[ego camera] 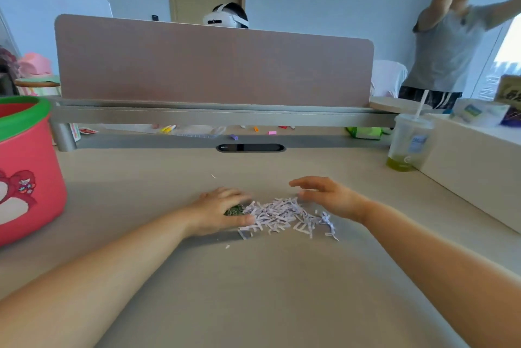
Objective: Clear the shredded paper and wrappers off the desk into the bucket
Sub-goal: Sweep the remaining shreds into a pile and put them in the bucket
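A pile of pale lilac shredded paper lies on the beige desk in the middle. My left hand rests at the pile's left edge, curled over a small green wrapper. My right hand hovers at the pile's right side with its fingers spread and nothing in it. The pink bucket with a green rim stands at the far left of the desk, well apart from the pile. A few stray paper bits lie in front of the pile.
A plastic cup with a straw and green drink stands at the right, beside a white box. A pink divider panel on a grey shelf closes off the back. Two people are beyond it.
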Tool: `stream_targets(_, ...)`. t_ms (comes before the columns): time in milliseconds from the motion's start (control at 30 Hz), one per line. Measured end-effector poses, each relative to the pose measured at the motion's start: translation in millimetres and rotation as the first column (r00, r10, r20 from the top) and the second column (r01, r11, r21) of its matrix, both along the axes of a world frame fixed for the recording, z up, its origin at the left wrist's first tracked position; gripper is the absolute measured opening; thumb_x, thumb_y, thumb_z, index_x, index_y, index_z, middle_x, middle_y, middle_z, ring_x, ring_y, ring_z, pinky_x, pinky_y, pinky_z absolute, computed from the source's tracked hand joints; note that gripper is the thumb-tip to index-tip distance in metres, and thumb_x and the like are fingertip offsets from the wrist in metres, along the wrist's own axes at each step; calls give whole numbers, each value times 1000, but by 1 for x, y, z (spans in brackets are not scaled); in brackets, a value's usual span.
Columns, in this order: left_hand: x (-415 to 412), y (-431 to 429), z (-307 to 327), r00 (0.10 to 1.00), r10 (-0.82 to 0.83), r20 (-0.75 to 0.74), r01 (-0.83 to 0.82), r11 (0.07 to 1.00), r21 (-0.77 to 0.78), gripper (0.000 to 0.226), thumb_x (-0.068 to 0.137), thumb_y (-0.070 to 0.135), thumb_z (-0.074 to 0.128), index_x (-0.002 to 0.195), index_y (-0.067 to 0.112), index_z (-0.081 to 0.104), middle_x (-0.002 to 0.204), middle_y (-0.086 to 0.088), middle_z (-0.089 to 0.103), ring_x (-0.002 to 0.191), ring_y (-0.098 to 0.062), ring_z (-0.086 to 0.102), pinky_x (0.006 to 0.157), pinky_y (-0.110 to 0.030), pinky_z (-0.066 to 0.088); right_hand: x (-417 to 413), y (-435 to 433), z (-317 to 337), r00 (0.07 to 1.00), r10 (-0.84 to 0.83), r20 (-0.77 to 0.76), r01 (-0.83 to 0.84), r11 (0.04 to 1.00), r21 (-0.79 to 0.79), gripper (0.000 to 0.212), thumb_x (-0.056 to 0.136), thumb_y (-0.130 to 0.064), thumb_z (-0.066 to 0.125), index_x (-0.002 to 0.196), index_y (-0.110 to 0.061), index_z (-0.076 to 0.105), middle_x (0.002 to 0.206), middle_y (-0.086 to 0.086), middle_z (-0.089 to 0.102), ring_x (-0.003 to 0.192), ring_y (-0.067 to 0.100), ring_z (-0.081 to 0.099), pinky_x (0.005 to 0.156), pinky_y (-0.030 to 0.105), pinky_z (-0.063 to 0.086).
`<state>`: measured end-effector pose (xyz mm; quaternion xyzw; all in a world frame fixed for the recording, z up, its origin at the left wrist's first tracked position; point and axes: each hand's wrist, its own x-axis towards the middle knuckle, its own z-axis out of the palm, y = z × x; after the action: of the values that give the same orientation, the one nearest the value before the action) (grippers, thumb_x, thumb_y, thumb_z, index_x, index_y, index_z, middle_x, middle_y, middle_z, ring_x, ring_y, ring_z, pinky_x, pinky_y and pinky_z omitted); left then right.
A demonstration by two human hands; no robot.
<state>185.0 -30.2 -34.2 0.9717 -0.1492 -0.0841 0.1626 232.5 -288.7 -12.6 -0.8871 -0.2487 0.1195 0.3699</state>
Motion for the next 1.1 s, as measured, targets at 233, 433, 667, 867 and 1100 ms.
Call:
stream_targets(233,-46,-12,-5,993,-115,-21,117,986,119,135,32,99,26,137,33,-27,157,5,-1,144,-13,4,119,-41,11,-39,-45,-21,984,125,127,-60,902,-428,105,61,-78,51,142,-44,-7,156,-12,-14,144,13,-7,119,37,4)
stream_targets(433,-28,-36,-10,996,7,87,-23,982,186,111,58,89,24,137,32,-28,152,7,-28,140,-19,-26,116,-51,-1,-25,3,-35,946,150,288,8,877,-481,99,70,-75,45,142,-40,-11,157,-4,-15,145,20,-8,119,48,6)
stream_targets(667,-13,-38,-14,946,-66,318,40,995,89,49,89,51,40,129,24,43,135,3,44,122,-19,38,103,-30,33,-4,21,-33,871,173,460,12,928,-372,47,86,-53,45,126,-29,47,131,2,46,120,20,40,106,38,35)
stream_targets(867,-21,-45,-9,940,-27,339,-16,992,124,21,90,37,46,83,19,40,100,-6,57,93,-28,53,67,-32,33,-8,35,-28,884,142,445,10,947,-322,27,94,-33,44,102,-9,54,103,13,62,93,30,57,74,34,42)
stream_targets(1100,-30,-19,16,953,160,257,-157,987,-34,17,93,26,43,96,9,43,73,-6,51,68,-25,45,61,-31,32,-14,70,0,921,8,390,13,999,-51,24,94,-25,47,94,-4,60,92,19,67,77,25,57,64,27,42)
